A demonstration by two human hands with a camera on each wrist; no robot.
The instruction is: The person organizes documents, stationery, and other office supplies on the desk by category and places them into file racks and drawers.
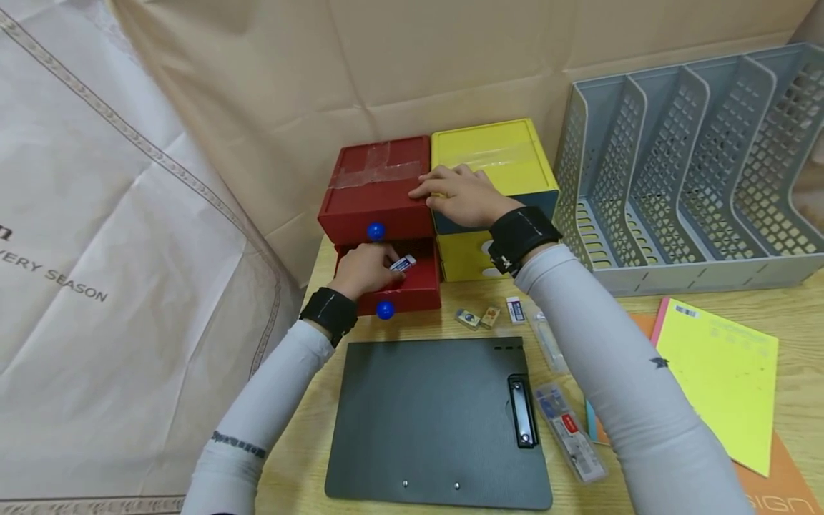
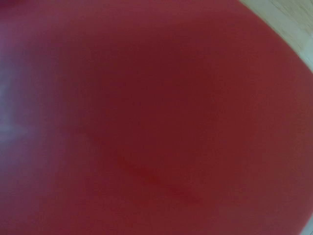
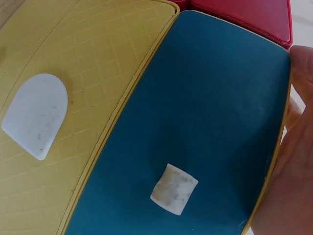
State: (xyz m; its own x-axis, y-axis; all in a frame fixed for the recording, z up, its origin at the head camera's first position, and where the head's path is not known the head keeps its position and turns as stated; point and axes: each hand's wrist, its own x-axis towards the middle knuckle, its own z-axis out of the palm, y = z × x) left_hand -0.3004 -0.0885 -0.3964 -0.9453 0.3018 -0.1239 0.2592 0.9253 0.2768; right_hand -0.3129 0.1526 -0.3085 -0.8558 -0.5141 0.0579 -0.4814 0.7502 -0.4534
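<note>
In the head view my left hand (image 1: 367, 270) reaches into the pulled-out lower red drawer (image 1: 421, 290), which has a blue ball knob (image 1: 385, 310). Its thumb and fingers pinch a small white eraser (image 1: 403, 263) in a dark blue sleeve, over the drawer. Red plastic (image 2: 161, 117) nearly fills the left wrist view, so that hand is hidden there. My right hand (image 1: 465, 194) rests with spread fingers on top of the boxes, where the red box (image 1: 373, 207) meets the yellow box (image 1: 489, 143). The right wrist view shows this hand (image 3: 288, 166) along the edge of the blue front (image 3: 195, 98).
A white-sleeved eraser (image 1: 516, 310) and two small patterned erasers lie before the drawers. Nearer are a dark clipboard (image 1: 438, 422) and a clear plastic case (image 1: 571, 433). At right stand a grey file rack (image 1: 695, 275) and a yellow notebook (image 1: 727, 386).
</note>
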